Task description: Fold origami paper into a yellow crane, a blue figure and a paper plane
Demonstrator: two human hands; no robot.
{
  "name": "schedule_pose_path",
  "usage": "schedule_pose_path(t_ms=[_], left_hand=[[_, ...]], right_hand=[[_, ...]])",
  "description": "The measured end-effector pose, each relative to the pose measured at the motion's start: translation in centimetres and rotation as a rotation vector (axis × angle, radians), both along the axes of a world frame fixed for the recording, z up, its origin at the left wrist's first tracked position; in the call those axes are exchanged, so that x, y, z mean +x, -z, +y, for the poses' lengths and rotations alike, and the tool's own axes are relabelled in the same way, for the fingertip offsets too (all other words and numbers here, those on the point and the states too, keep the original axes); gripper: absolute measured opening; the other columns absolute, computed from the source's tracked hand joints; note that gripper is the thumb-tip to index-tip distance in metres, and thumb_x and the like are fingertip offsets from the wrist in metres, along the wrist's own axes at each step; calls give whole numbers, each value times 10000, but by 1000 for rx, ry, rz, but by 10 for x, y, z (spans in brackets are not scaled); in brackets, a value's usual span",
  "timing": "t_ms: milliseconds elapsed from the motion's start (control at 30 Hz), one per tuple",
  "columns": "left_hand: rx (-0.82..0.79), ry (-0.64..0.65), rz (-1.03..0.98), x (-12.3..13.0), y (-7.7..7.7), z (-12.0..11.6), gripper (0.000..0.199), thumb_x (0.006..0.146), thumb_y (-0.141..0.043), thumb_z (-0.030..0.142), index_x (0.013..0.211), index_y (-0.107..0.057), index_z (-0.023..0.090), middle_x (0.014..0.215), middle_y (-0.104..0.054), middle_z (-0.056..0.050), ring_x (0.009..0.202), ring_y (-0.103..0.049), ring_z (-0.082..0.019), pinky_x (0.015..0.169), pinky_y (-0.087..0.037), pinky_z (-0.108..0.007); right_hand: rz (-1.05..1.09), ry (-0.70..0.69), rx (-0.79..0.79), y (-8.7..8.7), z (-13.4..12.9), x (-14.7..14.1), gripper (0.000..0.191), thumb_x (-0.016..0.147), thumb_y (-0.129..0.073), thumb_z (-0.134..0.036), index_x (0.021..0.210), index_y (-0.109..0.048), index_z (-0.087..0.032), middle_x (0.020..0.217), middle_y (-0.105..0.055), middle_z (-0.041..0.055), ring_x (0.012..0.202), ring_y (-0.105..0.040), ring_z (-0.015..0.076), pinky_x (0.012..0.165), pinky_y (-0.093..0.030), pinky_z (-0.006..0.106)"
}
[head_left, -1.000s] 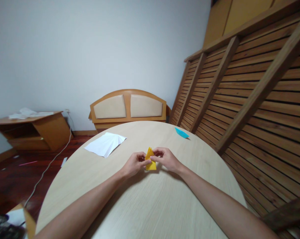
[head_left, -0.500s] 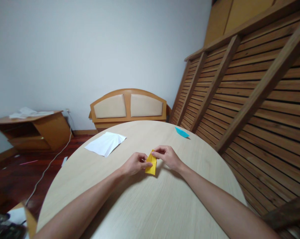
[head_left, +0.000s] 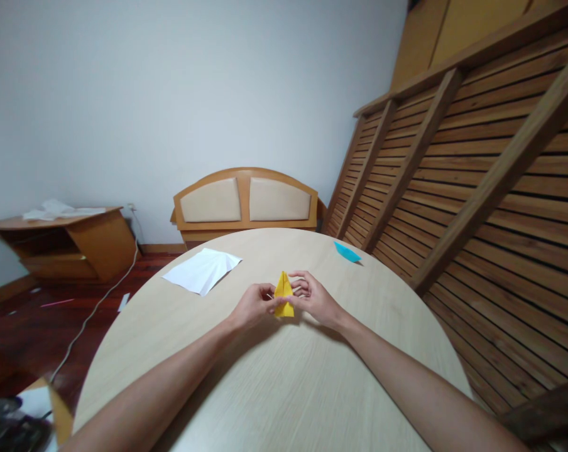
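A folded yellow paper (head_left: 284, 287), pointed at its top and wider below, is held up over the middle of the round table (head_left: 284, 389). My left hand (head_left: 257, 304) pinches its left side, the thumb across the front. On the right side my right hand (head_left: 315, 299) grips it too, with the thumb on the lower front and the fingers curled beside it. Parts of the fingers behind the paper are hidden.
A creased white sheet (head_left: 202, 271) lies at the table's back left, and a folded blue paper (head_left: 347, 252) at the back right. Beyond stand a headboard (head_left: 244, 225), a low cabinet (head_left: 95, 245) and a slatted wooden frame (head_left: 453, 188).
The yellow paper has turned more upright, its point now facing away from me. My right hand has shifted from its top to its lower right side. The view has moved slightly.
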State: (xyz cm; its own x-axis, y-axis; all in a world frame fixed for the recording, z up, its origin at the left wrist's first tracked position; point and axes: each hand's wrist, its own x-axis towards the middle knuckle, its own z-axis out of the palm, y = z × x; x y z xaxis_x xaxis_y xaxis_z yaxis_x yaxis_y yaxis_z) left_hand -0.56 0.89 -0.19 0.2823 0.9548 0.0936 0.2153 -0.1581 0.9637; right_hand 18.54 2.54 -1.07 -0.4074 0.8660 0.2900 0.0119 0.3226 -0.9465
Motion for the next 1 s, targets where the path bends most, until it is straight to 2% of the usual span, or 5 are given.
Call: schedule_pose_path(t_ms=[133, 267, 367, 567, 1000], left_hand=[[-13, -29, -122, 0, -1, 1, 466, 637, -785, 529, 836, -668, 124, 781, -699, -44, 627, -609, -111, 565, -452, -210], [-37, -45, -241, 2, -1, 1, 570, 609, -820, 514, 984, -571, 165, 819, -726, -44, 737, -675, -157, 622, -524, -243], [-19, -52, -289, 2, 0, 2, 571, 604, -838, 495, 959, -516, 185, 764, -724, -22, 722, -683, -157, 628, -538, -247], [2, -56, -287, 2, 0, 1, 540, 624, -835, 487, 947, -531, 180, 771, -732, -30, 724, -698, -165, 631, -546, -249], [62, -49, -250, 1, 0, 2, 425, 671, -791, 430, 897, -536, 177, 781, -719, -22, 708, -686, -145, 592, -531, -223]], right_hand=[[1, 15, -31, 2, 2, 0, 475, 714, -780, -401, 1018, -471, -206, 853, -653, 10, 750, -630, 154, 711, -508, 310], [30, 71, 18, 4, 8, 3, 376, 709, -778, -406, 874, -520, -188, 863, -647, 21, 752, -631, 154, 709, -512, 307], [50, 76, 11, 5, 10, 3, 342, 721, -767, -400, 869, -550, -181, 868, -648, 28, 745, -633, 157, 698, -522, 308], [72, 91, 30, 3, 8, 3, 378, 712, -777, -359, 956, -539, -196, 890, -665, 26, 778, -647, 162, 705, -527, 305], [20, 72, 70, 5, 9, 5, 210, 782, -701, -347, 857, -622, -167, 873, -659, 28, 789, -633, 154, 739, -519, 302]])
